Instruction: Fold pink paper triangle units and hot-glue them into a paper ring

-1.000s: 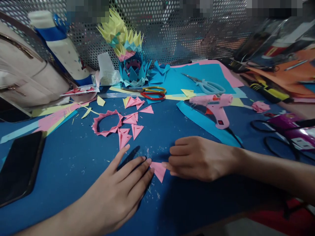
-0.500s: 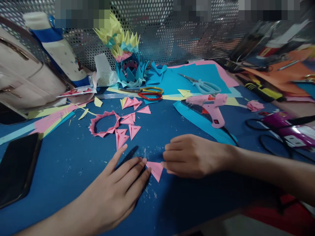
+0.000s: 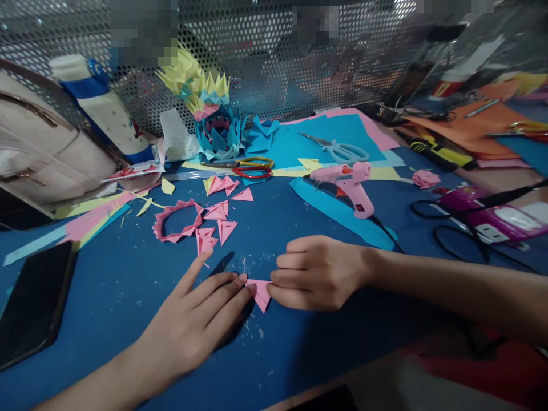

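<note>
A dark blue desk (image 3: 128, 297) is spread across the whole scene, and loose paper scraps are scattered over it, so that a flat, firm surface is given for creasing. At the far edge a perforated metal screen (image 3: 274, 63) is stood upright, and against it a tall spiked paper model (image 3: 212, 114) in yellow, blue and pink has been set, well clear of the working area. A black phone (image 3: 34, 302) is laid flat at the near left.

The left hand (image 3: 197, 325) is laid open and flat on the desk, fingers stretched toward the right, so that the small pink folded triangle (image 3: 260, 292) is pinned down at its left edge. The right hand (image 3: 319, 273) is curled loosely, its fingertips pressed on the right edge of the same piece; the paper appears to be held from both sides so that a crease can be kept sharp. The triangle is found at the near middle of the desk, between the two hands and touching both.

A pink glue gun (image 3: 349, 180) is rested on a light blue sheet to the far right, within reach. A pink paper ring (image 3: 175, 220) and finished pink triangles (image 3: 214, 222) are gathered at the far left of the hands. Scissors with red and yellow handles (image 3: 246, 166) are left beyond them.
</note>
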Motion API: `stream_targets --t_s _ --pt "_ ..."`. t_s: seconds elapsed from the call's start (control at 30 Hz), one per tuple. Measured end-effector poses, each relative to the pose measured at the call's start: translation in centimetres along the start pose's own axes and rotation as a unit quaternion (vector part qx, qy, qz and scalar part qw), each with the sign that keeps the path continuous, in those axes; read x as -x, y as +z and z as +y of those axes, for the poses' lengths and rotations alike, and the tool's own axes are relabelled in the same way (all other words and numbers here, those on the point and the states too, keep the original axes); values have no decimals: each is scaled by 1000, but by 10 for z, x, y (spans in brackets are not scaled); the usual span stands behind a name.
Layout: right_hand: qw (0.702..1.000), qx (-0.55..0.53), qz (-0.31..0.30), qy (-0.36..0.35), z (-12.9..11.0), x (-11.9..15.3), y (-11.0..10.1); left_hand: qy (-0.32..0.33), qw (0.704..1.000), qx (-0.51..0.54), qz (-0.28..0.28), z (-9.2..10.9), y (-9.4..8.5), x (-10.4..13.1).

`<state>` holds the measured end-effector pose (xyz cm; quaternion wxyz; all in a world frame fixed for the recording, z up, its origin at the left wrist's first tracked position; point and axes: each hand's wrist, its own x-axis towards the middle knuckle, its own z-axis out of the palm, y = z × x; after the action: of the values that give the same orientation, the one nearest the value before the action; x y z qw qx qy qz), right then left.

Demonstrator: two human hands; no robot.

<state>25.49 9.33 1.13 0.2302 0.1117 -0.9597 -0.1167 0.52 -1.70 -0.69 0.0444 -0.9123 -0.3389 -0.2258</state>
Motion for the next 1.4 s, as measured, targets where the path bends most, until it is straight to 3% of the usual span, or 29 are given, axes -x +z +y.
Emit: stream_targets --t_s 0.3,0.5,0.7,0.87,1.0,1.17,1.4 --pt "997 -16 10 78 -8 -7 3 0 999 8 41 0 -5 -16" --pt "993 -42 3 112 -9 -6 6 -47 998 7 51 -2 -1 -24" --pt "985 -65 37 152 -17 -12 8 -48 995 33 75 1 -3 -24" --pt "991 -39 11 130 -25 -19 6 -20 995 61 76 11 -2 -22" --pt "991 -59 1 124 -24 -18 6 -39 991 99 77 12 -3 -21" --pt "989 -80 37 115 -21 -12 7 -83 979 173 67 7 -6 -21" --pt "987 -98 77 105 -17 -8 7 -88 970 209 81 5 -10 -21"
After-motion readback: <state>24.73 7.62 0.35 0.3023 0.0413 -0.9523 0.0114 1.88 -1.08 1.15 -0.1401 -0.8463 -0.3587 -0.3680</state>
